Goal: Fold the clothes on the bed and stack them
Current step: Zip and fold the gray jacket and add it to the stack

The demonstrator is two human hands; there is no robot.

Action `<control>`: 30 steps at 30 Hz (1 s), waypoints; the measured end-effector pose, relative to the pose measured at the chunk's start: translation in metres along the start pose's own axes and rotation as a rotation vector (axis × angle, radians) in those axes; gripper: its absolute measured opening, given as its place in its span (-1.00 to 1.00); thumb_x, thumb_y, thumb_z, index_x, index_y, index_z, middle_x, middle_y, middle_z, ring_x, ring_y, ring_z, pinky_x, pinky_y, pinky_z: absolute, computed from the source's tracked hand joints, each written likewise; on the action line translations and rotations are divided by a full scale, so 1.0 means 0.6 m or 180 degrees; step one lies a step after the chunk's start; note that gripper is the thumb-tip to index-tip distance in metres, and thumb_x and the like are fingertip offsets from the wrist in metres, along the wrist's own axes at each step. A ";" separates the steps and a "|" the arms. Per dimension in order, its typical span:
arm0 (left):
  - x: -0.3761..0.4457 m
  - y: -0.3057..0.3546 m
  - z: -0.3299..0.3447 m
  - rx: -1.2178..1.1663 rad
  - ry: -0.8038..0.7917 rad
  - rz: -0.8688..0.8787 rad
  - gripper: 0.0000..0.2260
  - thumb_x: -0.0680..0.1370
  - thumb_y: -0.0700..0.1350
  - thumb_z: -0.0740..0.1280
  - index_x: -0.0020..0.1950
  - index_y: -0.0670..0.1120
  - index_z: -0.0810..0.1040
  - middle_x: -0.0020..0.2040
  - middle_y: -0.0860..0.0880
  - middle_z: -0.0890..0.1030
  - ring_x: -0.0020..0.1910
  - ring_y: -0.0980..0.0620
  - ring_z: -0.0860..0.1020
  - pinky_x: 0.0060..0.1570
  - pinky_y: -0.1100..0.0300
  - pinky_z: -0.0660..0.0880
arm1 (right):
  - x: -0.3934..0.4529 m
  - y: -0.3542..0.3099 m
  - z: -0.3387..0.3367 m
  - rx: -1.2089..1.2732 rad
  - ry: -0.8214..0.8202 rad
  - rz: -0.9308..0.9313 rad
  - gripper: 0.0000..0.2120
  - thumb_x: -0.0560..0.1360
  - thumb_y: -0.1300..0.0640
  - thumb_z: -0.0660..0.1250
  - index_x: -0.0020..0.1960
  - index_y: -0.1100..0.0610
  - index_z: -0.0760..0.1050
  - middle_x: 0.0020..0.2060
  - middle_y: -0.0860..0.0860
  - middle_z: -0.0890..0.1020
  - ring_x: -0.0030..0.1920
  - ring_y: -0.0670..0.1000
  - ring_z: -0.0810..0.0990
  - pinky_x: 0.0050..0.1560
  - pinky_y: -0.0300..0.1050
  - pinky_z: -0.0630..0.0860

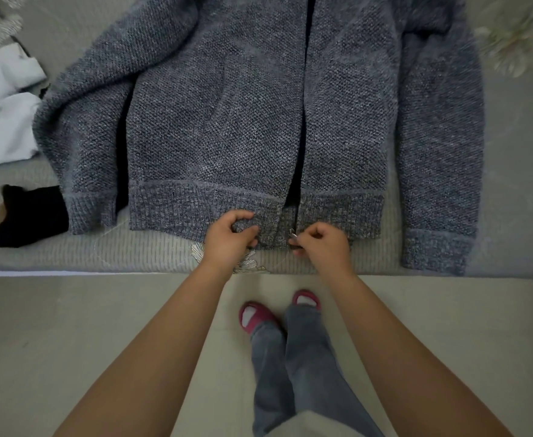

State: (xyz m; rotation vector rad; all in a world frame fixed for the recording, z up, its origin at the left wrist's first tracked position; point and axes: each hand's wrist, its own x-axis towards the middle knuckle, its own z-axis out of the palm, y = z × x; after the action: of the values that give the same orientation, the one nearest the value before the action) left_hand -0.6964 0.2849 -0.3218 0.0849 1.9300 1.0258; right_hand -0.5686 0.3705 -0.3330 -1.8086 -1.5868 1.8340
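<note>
Flat on the grey bed [79, 257], front up and hem toward the near edge: a blue-grey knitted zip cardigan [221, 115], front opening parted in a narrow dark slit from the collar down to the ribbed hem band [180, 209]. Both sleeves laid down along the sides, the right one straight, the left one rumpled and bent inward, cuffs level with the hem. At the bottom of the opening, left hand [230, 236] bunched on the left hem corner, fingers curled and gripping a fold of the ribbing; right hand [321, 244] just beside it on the other corner, fingertips pinched on the small metal zip pull [293, 237]. Further left on the bed, a crumpled white garment [3, 111] touching the rumpled sleeve, and nearer the edge a black garment [25, 216] lying against the left cuff. Pale embroidered flowers on the bedcover. Below the bed edge, a pale floor [69, 326], grey trouser legs and pink slippers [255, 315].
</note>
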 end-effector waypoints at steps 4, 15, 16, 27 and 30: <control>-0.010 0.010 0.003 -0.0287 0.0001 -0.0104 -0.82 0.51 -0.31 0.31 -0.10 -0.02 0.49 -0.37 -0.05 0.51 -0.53 0.23 0.52 -0.54 0.37 0.40 | -0.016 0.004 -0.003 -0.0788 0.0033 -0.0241 -0.74 0.41 0.25 0.36 -0.43 0.14 0.42 -0.54 -0.09 0.45 -0.49 -0.13 0.38 -0.40 -0.23 0.31; -0.033 0.029 0.000 -0.0287 0.0122 -0.0096 -0.85 0.50 -0.32 0.32 -0.11 -0.07 0.49 -0.28 -0.03 0.50 -0.41 0.13 0.50 -0.46 0.42 0.47 | -0.028 -0.019 -0.009 -0.1554 0.0252 -0.0344 -0.44 0.54 -0.09 0.17 -0.56 0.14 0.23 -0.61 0.00 0.28 -0.56 -0.04 0.21 -0.50 -0.15 0.12; -0.033 0.029 -0.002 -0.0289 0.0111 -0.0074 -0.85 0.50 -0.32 0.32 -0.11 -0.07 0.49 -0.26 -0.03 0.50 -0.42 0.15 0.51 -0.45 0.43 0.48 | -0.026 -0.015 -0.007 -0.1472 0.0333 -0.0305 -0.42 0.56 -0.11 0.12 -0.55 0.16 0.27 -0.60 0.01 0.30 -0.56 -0.04 0.23 -0.47 -0.14 0.14; -0.022 0.015 -0.014 0.0018 -0.0030 0.0090 -0.87 0.49 -0.30 0.34 -0.04 -0.10 0.53 -0.25 -0.02 0.51 -0.42 0.13 0.53 -0.40 0.30 0.51 | -0.021 -0.002 -0.014 -0.0951 0.0055 0.0244 -0.70 0.44 0.17 0.34 -0.45 0.17 0.40 -0.44 0.11 0.51 -0.36 0.04 0.47 -0.22 -0.05 0.45; -0.014 0.006 -0.011 0.0340 -0.0021 0.0228 -0.85 0.48 -0.26 0.36 -0.05 -0.02 0.52 -0.20 -0.06 0.52 -0.36 0.01 0.47 -0.34 0.21 0.39 | -0.039 0.003 -0.021 -0.1321 0.0191 0.0007 -0.62 0.46 0.10 0.35 -0.48 0.09 0.33 -0.53 -0.02 0.41 -0.45 -0.04 0.38 -0.34 -0.20 0.27</control>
State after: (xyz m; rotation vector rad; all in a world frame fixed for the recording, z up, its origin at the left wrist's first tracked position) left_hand -0.6974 0.2792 -0.3119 0.2189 1.9873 0.9676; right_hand -0.5515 0.3605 -0.3154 -1.9956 -2.0606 1.5150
